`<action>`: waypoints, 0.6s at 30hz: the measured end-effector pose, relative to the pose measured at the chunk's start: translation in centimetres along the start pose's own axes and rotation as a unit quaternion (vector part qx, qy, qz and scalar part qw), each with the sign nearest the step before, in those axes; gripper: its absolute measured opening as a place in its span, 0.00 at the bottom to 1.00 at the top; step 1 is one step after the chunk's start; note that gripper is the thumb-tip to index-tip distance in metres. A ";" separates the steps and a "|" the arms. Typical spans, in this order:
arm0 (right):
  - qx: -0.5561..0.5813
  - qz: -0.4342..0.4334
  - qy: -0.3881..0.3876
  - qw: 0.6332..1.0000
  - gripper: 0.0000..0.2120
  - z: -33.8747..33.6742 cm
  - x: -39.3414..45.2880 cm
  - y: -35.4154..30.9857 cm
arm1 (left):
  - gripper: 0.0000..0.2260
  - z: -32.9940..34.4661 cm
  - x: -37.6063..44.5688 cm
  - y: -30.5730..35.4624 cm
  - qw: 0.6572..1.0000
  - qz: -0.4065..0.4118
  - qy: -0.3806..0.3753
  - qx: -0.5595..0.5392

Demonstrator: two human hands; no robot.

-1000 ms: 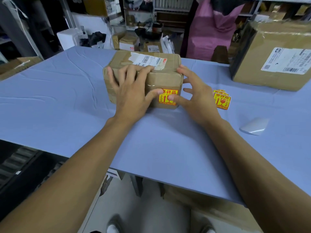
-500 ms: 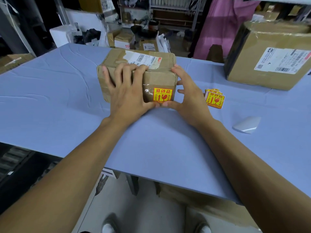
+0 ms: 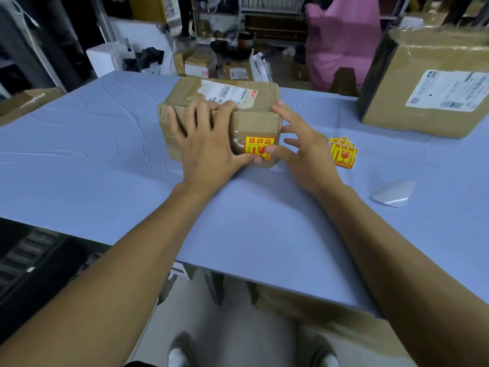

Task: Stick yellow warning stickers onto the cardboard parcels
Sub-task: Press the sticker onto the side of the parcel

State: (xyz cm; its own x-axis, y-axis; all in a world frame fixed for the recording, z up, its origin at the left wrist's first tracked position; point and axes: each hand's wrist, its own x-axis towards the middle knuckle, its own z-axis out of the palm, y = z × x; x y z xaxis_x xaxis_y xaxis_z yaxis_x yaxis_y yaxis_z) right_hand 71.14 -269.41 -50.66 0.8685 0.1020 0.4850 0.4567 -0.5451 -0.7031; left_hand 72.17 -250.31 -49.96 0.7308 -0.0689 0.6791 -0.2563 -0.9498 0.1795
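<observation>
A small cardboard parcel [image 3: 254,123] with a white shipping label on top stands on the blue table [image 3: 105,168]. A yellow warning sticker [image 3: 258,147] is stuck on its near face. My left hand [image 3: 206,144] lies flat over the parcel's front left part, its thumb pressing below the sticker. My right hand [image 3: 304,149] rests against the parcel's right side, fingers spread, its thumb on the sticker's lower right corner. A small stack of yellow stickers [image 3: 342,152] lies on the table just right of my right hand.
A larger cardboard parcel [image 3: 423,83] with a white label stands at the back right of the table. A white peeled backing paper [image 3: 393,193] lies to the right. Boxes, a pink bag [image 3: 341,41] and shelves crowd the floor behind the table.
Both thumbs have slid down over the sticker from its sides to its lower edge. The parcel stays where it was.
</observation>
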 end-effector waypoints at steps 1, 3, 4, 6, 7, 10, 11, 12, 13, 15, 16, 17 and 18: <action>0.002 -0.004 0.010 1.000 0.27 0.0 0.1 0.0 | 0.44 0.0 0.2 -0.1 1.000 -0.005 0.003 -0.008; 0.004 -0.006 0.018 1.000 0.23 -0.1 0.0 0.0 | 0.41 0.1 0.3 -0.3 0.999 -0.014 0.012 -0.037; 0.004 -0.005 0.014 1.000 0.24 -0.1 0.0 0.0 | 0.40 0.2 0.3 -0.2 0.999 -0.019 0.019 -0.046; 0.003 0.000 0.010 1.000 0.27 -0.1 0.0 0.1 | 0.40 0.4 0.3 0.2 0.999 -0.027 0.028 -0.038; 0.006 0.001 0.017 1.000 0.26 0.0 0.1 0.1 | 0.40 0.5 0.2 0.4 0.999 -0.029 0.029 -0.030; 0.016 -0.005 0.049 0.999 0.20 0.1 0.1 -0.1 | 0.41 0.4 0.3 0.5 0.999 -0.022 0.014 -0.025; 0.013 -0.004 0.047 0.999 0.21 0.1 0.1 -0.2 | 0.42 0.4 0.3 0.3 1.000 -0.016 0.008 -0.022; 0.012 0.000 0.041 0.999 0.22 0.1 0.1 -0.2 | 0.42 0.3 0.2 0.2 1.000 -0.010 0.004 -0.019; 0.014 0.004 0.035 0.999 0.24 0.2 0.1 -0.1 | 0.43 0.3 0.2 0.1 1.000 -0.007 0.004 -0.019; 0.019 0.006 0.036 0.999 0.23 0.3 0.0 -0.1 | 0.43 0.4 0.1 0.1 1.000 -0.009 0.002 -0.027; 0.016 0.004 0.040 0.999 0.22 0.2 0.0 -0.1 | 0.43 0.4 0.2 0.1 1.000 -0.010 0.000 -0.028; 0.009 0.002 0.038 0.999 0.22 0.2 0.0 -0.1 | 0.42 0.5 0.2 0.0 1.000 -0.010 0.000 -0.025; 0.001 0.000 0.033 0.999 0.23 0.1 0.0 -0.1 | 0.41 0.6 0.3 -0.1 1.000 -0.006 0.001 -0.023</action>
State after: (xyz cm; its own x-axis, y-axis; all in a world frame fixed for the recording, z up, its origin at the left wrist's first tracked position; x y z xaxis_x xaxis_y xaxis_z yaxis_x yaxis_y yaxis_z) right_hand 71.13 -269.22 -50.64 0.8546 0.0472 0.5171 0.4563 -0.5434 -0.7046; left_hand 72.78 -250.41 -50.26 0.7331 -0.0579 0.6776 -0.2775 -0.9351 0.2203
